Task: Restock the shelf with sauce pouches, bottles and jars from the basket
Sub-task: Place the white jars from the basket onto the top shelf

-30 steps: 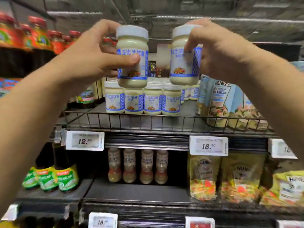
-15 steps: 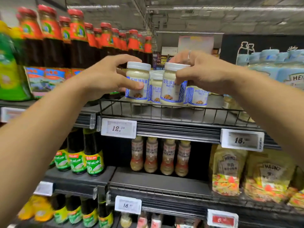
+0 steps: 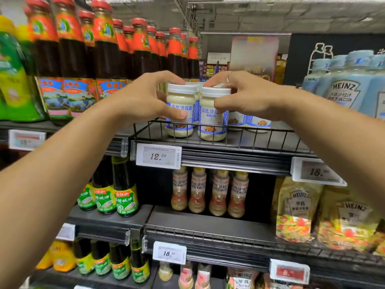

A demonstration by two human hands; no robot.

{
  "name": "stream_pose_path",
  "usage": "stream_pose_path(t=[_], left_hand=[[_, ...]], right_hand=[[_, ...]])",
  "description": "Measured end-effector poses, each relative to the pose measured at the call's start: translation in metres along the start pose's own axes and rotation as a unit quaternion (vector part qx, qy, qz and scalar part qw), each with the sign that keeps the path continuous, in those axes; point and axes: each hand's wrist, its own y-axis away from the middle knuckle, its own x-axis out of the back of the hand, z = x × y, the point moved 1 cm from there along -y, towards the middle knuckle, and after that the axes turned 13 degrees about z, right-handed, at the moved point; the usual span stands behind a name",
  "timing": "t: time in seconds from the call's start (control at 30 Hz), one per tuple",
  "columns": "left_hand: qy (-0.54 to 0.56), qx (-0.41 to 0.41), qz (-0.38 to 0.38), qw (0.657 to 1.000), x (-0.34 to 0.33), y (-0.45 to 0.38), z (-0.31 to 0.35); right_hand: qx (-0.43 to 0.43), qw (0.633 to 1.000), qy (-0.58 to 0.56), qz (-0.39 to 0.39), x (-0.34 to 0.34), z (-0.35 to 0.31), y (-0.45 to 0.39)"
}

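**Two jars at the front of the wire shelf, one in each hand**

The left jar (image 3: 180, 113) and the right jar (image 3: 213, 117) stand upright side by side, touching or nearly so, on the wire shelf (image 3: 239, 140) just behind its front rail. Both have white lids and blue-and-white labels.

The left hand (image 3: 143, 101) grips the left jar: the thumb presses across the label at the front, and the fingers curl over the lid from behind. The right hand (image 3: 248, 97) grips the right jar in the same manner, thumb on the label and fingers arched over the lid; a ring is visible on one finger.

More jars of the same kind (image 3: 248, 122) stand behind and to the right. A price tag (image 3: 158, 156) reading 12.50 hangs below the shelf edge. Red-capped dark bottles (image 3: 108, 49) fill the neighbouring shelf to the left, and pale blue bottles (image 3: 350, 88) stand to the right.
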Motion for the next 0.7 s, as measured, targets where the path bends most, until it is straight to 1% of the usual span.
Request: stream_pose_path(t=[0.07, 0.13, 0.2, 0.27, 0.37, 0.47, 0.57, 0.7], left_hand=[[-0.013, -0.003, -0.003, 1.000, 0.000, 0.001, -0.001], [-0.028, -0.008, -0.007, 1.000, 0.002, 0.002, -0.002], [-0.043, -0.015, -0.005, 0.999, 0.005, 0.002, -0.002], [-0.040, -0.013, -0.003, 0.999, 0.007, 0.002, -0.002], [-0.024, -0.006, 0.002, 1.000, 0.010, 0.001, -0.001], [-0.043, -0.015, -0.004, 0.999, 0.013, -0.001, 0.000], [-0.057, -0.019, -0.007, 0.998, 0.014, -0.001, 0.001], [-0.036, -0.005, -0.019, 0.999, 0.011, -0.003, 0.000]], right_hand=[[0.003, 1.000, 0.012, -0.002, 0.002, 0.002, 0.001], [0.003, 0.998, 0.056, 0.005, 0.004, 0.006, 0.002], [0.017, 0.993, 0.117, 0.030, 0.006, 0.010, 0.003], [0.038, 0.986, 0.149, 0.060, 0.007, 0.012, 0.005], [0.039, 0.989, 0.125, 0.067, 0.009, 0.016, 0.005], [0.038, 0.992, 0.102, 0.063, 0.008, 0.018, 0.003], [0.042, 0.987, 0.126, 0.087, 0.005, 0.018, 0.002], [0.043, 0.985, 0.133, 0.097, -0.004, 0.016, 0.001]])
